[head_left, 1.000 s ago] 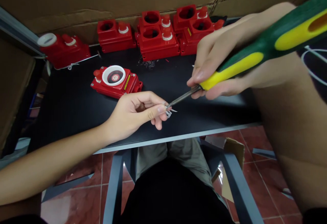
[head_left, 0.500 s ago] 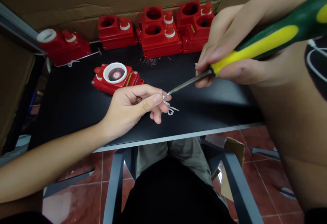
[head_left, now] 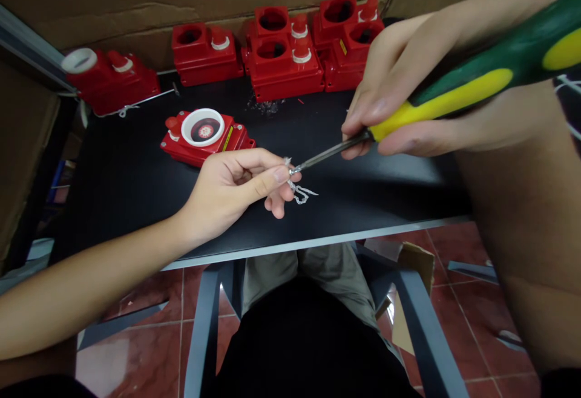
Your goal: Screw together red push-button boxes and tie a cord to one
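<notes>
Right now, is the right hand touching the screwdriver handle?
Touching. The head view shows the right hand gripping the screwdriver handle, with fingers pressed against its yellow part from both sides.

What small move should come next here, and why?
Probably seat the screwdriver squarely on the small metal piece: the left hand pinches that piece, and the right hand holds the screwdriver with its tip there. Whether they already engage is too small to tell.
</notes>
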`<move>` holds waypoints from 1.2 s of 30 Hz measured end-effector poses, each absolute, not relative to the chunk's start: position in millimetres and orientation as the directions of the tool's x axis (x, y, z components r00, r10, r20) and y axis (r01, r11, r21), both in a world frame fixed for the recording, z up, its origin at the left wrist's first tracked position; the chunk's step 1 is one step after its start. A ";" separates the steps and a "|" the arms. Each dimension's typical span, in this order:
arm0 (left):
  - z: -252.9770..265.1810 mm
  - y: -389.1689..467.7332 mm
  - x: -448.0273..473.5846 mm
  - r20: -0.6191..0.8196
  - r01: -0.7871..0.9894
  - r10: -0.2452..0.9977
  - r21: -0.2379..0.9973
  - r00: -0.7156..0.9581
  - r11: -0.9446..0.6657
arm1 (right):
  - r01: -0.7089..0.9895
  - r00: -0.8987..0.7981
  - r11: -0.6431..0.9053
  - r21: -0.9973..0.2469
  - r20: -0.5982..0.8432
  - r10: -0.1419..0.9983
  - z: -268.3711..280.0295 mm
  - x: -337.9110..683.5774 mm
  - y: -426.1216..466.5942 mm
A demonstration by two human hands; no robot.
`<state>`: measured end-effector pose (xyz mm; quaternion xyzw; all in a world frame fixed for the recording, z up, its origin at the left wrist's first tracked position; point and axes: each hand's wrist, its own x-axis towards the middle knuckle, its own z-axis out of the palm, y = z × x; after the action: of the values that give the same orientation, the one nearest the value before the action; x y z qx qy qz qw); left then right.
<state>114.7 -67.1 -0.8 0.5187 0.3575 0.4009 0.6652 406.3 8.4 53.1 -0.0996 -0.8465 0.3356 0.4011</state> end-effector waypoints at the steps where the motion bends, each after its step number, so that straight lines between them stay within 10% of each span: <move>1: -0.9 -66.8 114.5 -0.059 -0.157 0.905 0.978 0.422 0.137 | -0.090 -0.658 0.747 -0.658 0.603 0.452 54.2 405.2 6.9; 21: -5.7 -65.1 113.4 -0.071 -0.070 0.909 0.992 0.411 0.109 | -0.195 -0.834 0.651 -0.734 0.473 0.284 50.6 418.6 14.3; 36: -0.2 -66.6 115.5 -0.052 -0.119 0.913 0.987 0.406 0.109 | -0.237 -0.737 0.563 -0.791 0.524 0.427 48.8 401.3 12.5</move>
<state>115.5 -66.6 -0.2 0.5347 0.3708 0.3995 0.6457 401.3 12.5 48.8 -0.0588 -0.8084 0.4635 0.3581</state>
